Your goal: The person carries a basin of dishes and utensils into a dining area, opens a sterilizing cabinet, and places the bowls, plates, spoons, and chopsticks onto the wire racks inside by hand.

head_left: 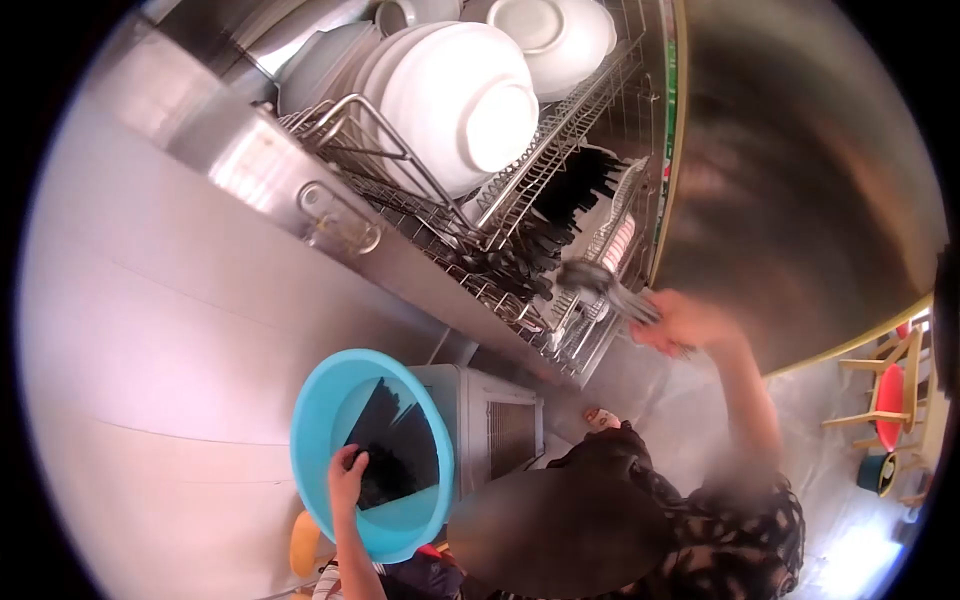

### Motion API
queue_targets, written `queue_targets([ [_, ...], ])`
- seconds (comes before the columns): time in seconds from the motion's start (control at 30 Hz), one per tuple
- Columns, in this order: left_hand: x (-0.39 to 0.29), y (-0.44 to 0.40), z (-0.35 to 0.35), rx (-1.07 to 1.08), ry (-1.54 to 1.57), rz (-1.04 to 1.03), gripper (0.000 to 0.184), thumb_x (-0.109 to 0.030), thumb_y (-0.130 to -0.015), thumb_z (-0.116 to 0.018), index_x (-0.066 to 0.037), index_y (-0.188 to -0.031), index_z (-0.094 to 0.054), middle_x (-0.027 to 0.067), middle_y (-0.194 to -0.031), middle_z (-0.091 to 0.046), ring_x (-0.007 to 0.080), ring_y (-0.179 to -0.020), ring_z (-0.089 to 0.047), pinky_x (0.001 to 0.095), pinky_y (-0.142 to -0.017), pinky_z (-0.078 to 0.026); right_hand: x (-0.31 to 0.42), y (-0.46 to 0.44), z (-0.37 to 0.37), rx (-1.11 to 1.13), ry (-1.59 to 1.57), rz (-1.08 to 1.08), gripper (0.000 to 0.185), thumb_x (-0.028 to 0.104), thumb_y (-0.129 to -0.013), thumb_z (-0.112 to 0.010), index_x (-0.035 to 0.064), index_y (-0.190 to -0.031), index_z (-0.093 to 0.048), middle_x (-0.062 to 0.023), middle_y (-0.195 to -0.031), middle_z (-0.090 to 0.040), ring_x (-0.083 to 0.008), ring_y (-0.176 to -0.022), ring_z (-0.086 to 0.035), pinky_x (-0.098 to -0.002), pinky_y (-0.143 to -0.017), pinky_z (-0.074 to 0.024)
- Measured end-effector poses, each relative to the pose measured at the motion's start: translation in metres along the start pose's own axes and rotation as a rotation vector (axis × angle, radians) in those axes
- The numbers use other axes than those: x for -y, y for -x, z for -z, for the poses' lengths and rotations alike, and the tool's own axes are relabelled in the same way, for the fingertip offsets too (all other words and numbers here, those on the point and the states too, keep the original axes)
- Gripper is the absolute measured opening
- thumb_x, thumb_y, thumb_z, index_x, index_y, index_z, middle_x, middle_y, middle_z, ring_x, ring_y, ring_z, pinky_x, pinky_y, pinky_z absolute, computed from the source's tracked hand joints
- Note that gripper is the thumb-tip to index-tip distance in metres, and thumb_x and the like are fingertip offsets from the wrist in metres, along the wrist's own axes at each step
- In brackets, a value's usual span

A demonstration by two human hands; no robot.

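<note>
My right hand [685, 320] is closed around the handles of a bunch of metal spoons [610, 288], somewhat blurred, in front of the open cabinet's lower shelf. Close to their rounded ends, dark-looking spoons [510, 265] lie in a wire rack, with a stack of black sticks [580, 185] behind them. My left hand [345, 480] reaches into a light-blue basin [308, 400]. Its fingers are curled at a dark clump [385, 475] beside a flat black piece [415, 435]; what they grip is hidden.
White bowls [460, 105] stand tilted in the upper wire rack [560, 120]. A metal cabinet door [790, 180] hangs open on the right. Below the cabinet is a grey vented box [500, 430]. Wooden chairs with a red seat [890, 405] stand at far right.
</note>
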State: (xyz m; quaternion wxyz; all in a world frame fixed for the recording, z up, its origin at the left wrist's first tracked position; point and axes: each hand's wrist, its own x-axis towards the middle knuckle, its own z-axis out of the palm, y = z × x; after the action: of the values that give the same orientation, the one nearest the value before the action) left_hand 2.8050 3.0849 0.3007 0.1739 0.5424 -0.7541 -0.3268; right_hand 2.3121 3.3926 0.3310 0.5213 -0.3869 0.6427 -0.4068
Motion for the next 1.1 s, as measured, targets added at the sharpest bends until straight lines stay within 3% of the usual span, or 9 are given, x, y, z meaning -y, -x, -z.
queue_targets([
  [0.1,-0.008,0.006,-0.008,0.041,-0.224,-0.081,0.036,-0.019,-0.074,-0.071,-0.002,-0.103,-0.059,0.0121,-0.104,-0.055,0.0257,-0.098,-0.053,0.0333,-0.087,-0.042,-0.027,-0.088,0.015,-0.295,0.23,0.065,0.022,0.017,-0.077,-0.057,-0.004,-0.082,-0.055,-0.0093,-0.045,-0.052,-0.0201,-0.044,-0.054,-0.0325,-0.047,-0.0438],
  [0.23,-0.016,-0.001,-0.014,0.043,-0.308,-0.101,0.04,-0.019,-0.07,-0.074,-0.005,-0.105,-0.059,0.0147,-0.105,-0.054,0.0294,-0.099,-0.053,0.0342,-0.087,-0.042,-0.023,-0.219,-0.005,-0.56,0.613,0.062,0.034,0.019,-0.077,-0.056,-0.0063,-0.1,-0.053,-0.0265,-0.098,-0.06,-0.0322,-0.092,-0.061,-0.0395,-0.08,-0.0487],
  [0.53,-0.013,0.043,-0.005,0.016,-0.004,0.063,0.049,-0.012,-0.076,-0.071,-0.002,-0.119,-0.05,0.0103,-0.114,-0.055,0.0218,-0.107,-0.051,0.0329,-0.091,-0.042,-0.047,-0.32,-0.062,-0.524,1.095,0.039,0.032,0.018,-0.082,-0.055,-0.0015,-0.107,-0.057,-0.0169,-0.113,-0.047,-0.0339,-0.105,-0.051,-0.0412,-0.081,-0.049],
  [0.67,-0.001,0.066,-0.003,-0.016,0.274,0.244,0.057,-0.016,-0.075,-0.072,-0.002,-0.124,-0.047,0.0109,-0.118,-0.052,0.021,-0.107,-0.051,0.0315,-0.088,-0.042,-0.018,-0.29,-0.048,-0.207,1.168,-0.101,0.057,0.048,-0.08,-0.06,-0.0002,-0.11,-0.057,-0.0205,-0.111,-0.053,-0.0339,-0.104,-0.052,-0.0443,-0.082,-0.0468],
  [0.8,-0.045,0.089,0.008,-0.12,0.745,0.543,0.06,-0.017,-0.079,-0.067,0.004,-0.128,-0.039,0.0163,-0.121,-0.048,0.0271,-0.113,-0.046,0.0399,-0.093,-0.04,-0.071,-0.279,-0.002,-0.372,0.941,0.621,0.044,0.037,-0.079,-0.064,0.0013,-0.105,-0.058,-0.0193,-0.092,-0.062,-0.034,-0.087,-0.06,-0.0428,-0.076,-0.0476],
  [0.87,-0.032,0.088,0.012,-0.062,1.055,0.69,0.062,-0.016,-0.081,-0.066,0.006,-0.129,-0.034,0.0167,-0.127,-0.04,0.0322,-0.115,-0.043,0.0452,-0.094,-0.041,-0.045,-0.227,0.019,-0.228,0.598,0.61,0.023,0.014,-0.082,-0.059,-0.0003,-0.099,-0.059,-0.0126,-0.087,-0.064,-0.0251,-0.08,-0.061,-0.0341,-0.067,-0.0459],
  [0.9,-0.033,0.09,0.01,-0.127,1.144,0.792,0.061,-0.016,-0.08,-0.066,0.005,-0.128,-0.035,0.0171,-0.13,-0.036,0.0336,-0.116,-0.042,0.0464,-0.095,-0.039,0.012,-0.17,0.01,-0.077,0.569,0.136,0.023,0.016,-0.084,-0.058,-0.0007,-0.1,-0.059,-0.0085,-0.082,-0.063,-0.0171,-0.076,-0.06,-0.0292,-0.063,-0.0451],
  [0.97,-0.036,0.087,0.003,-0.211,1.261,0.892,0.06,-0.015,-0.079,-0.067,0.005,-0.127,-0.035,0.0175,-0.133,-0.032,0.0349,-0.116,-0.041,0.0475,-0.096,-0.038,0.043,-0.082,-0.011,0.099,0.121,0.344,0.025,0.02,-0.084,-0.061,-0.0007,-0.098,-0.06,-0.0053,-0.078,-0.062,-0.0115,-0.071,-0.057,-0.0245,-0.061,-0.0442],
  [1.1,-0.002,0.063,-0.02,-0.205,1.3,1.004,0.05,-0.009,-0.077,-0.065,0.0,-0.121,-0.041,0.0157,-0.127,-0.036,0.0339,-0.113,-0.043,0.05,-0.1,-0.032,0.091,-0.047,-0.071,0.642,0.148,0.66,0.023,0.012,-0.078,-0.066,-0.0008,-0.096,-0.061,-0.0079,-0.082,-0.061,-0.0171,-0.074,-0.059,-0.0282,-0.065,-0.0457],
])
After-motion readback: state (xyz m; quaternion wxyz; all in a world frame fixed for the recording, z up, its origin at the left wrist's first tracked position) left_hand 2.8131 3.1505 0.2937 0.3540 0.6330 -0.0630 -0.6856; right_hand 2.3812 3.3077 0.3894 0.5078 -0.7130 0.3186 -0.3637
